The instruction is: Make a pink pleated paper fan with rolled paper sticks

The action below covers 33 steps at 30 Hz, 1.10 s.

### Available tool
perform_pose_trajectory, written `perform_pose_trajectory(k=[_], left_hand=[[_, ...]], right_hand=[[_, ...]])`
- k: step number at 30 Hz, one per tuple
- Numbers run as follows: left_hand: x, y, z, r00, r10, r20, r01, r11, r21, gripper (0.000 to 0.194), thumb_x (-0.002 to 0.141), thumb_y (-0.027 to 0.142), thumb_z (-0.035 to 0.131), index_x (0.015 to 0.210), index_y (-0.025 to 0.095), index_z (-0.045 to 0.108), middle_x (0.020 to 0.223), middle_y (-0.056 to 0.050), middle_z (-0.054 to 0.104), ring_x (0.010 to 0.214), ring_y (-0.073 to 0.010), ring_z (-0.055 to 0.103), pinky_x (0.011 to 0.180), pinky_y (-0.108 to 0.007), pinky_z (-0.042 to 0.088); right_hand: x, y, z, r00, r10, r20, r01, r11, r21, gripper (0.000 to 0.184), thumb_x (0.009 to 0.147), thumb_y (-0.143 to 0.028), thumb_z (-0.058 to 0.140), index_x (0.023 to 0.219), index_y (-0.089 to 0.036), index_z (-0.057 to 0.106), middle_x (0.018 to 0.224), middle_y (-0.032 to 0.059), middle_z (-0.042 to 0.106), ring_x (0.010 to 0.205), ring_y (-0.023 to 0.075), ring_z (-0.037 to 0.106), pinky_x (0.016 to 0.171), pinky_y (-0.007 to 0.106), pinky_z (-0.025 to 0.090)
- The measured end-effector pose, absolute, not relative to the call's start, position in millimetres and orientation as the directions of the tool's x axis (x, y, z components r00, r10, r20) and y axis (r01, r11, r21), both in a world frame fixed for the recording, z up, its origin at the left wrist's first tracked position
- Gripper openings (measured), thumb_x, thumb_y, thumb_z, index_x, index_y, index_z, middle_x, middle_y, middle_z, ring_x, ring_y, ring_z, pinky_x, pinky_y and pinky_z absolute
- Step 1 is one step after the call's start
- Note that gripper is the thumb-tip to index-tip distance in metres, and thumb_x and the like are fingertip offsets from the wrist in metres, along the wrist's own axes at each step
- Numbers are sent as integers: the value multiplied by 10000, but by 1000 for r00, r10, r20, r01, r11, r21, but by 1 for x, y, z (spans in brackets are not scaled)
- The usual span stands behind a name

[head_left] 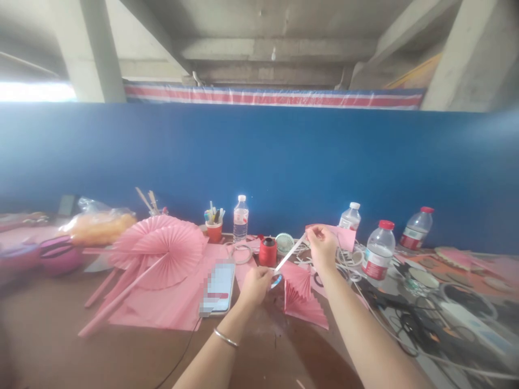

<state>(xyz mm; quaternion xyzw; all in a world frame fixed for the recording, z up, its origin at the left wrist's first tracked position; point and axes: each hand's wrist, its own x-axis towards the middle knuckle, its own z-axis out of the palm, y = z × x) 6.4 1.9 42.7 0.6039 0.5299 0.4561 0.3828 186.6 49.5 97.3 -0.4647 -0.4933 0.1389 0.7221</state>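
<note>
- When working at so crowded a desk, best to lift both wrists well over the clutter. Brown top, hard and smooth-looking.
- Large pink sheet, flat at left: thin, matte, straight-edged, probably paper. Best guarded from anything sticky.
- Above it, overlapping pleated discs: sharp radial folds, ribbed faces, round outline. Pink tubes alongside, long, straight, seemingly rolled. Likely to crush under a stray forearm.
- Between the forearms, folded pink fan: accordion ridges, zigzag rim, spread into wedges. Best handled by the edges, without flattening the pleats.
- Right hand: fingers pinched together on the upper end of the white strip, no gap visible. Small pink piece just beside, flat, stiff-looking; cannot tell whether gripped as well.
- Left hand, lower and nearer: fingers closed in a similar pinch on the strip's lower end.
- White strip: suspended between both hands, above the desk, slanting up to the right. Narrow, flat, straight, apparently taut. Best to pull evenly, avoid twisting, and touch only the ends if adhesive (cannot confirm).
- Pale ring, just under the left fingers: rounded, some blue showing, possibly a tape roll. Cannot tell whether joined to the strip; if so, best steadied before any tug.
</note>
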Motion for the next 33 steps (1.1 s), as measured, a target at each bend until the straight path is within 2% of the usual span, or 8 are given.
perform_pose_trajectory(k=[4,6,10,13,15,17,22,33], left_hand=[[1,2,44,-15,973,229,375,-206,904,278,745,330,437,565,169,576,460,31,483,459,-99,420,461,-205,261],[-1,3,44,-47,955,292,457,-239,857,271,763,326,417,627,180,600,507,28,520,498,-102,447,483,-202,269],[-3,1,47,-71,925,374,596,-261,760,259,773,321,418,659,191,610,570,21,563,539,-103,470,509,-200,278],[-4,0,51,-77,914,397,658,-253,709,255,774,336,431,690,193,626,561,21,563,523,-99,459,509,-200,272],[-4,-1,53,-69,907,416,678,-263,687,250,774,340,439,710,192,629,543,25,550,509,-94,447,510,-197,272],[-5,-1,53,-58,897,438,704,-274,655,242,771,336,446,689,185,617,520,29,527,491,-90,420,497,-198,257],[-6,0,50,-66,883,464,757,-259,600,256,776,327,442,615,180,576,510,26,522,481,-90,397,486,-210,227],[-6,1,51,-102,898,428,726,-227,650,221,764,322,457,713,207,639,637,-3,629,580,-116,514,533,-209,269]], right_hand=[[186,66,100,471,664,580,251,530,-810,260,685,-279,569,903,-164,484,698,8,583,614,146,564,618,286,463],[185,67,97,479,638,603,333,504,-797,303,703,-257,543,980,-167,463,764,31,600,683,167,577,666,324,470],[179,51,97,394,422,817,642,509,-573,342,738,-216,493,1075,-154,474,1140,135,505,1091,255,452,890,447,374],[166,32,102,47,390,920,651,686,-324,277,816,-163,386,1060,-174,515,1170,110,511,1122,219,440,936,423,349],[154,22,103,-365,466,806,544,809,-222,256,839,-157,373,995,-200,571,1043,69,600,1005,185,527,884,355,403],[142,16,101,-559,527,641,519,825,-225,234,838,-167,408,964,-199,603,960,55,637,914,176,566,826,315,432],[130,14,93,-552,621,556,613,755,-235,237,828,-138,419,921,-182,633,911,48,652,853,169,576,784,281,427],[135,17,92,-541,672,506,701,693,-171,159,775,-123,499,816,-194,636,784,31,626,794,158,546,696,245,384]])
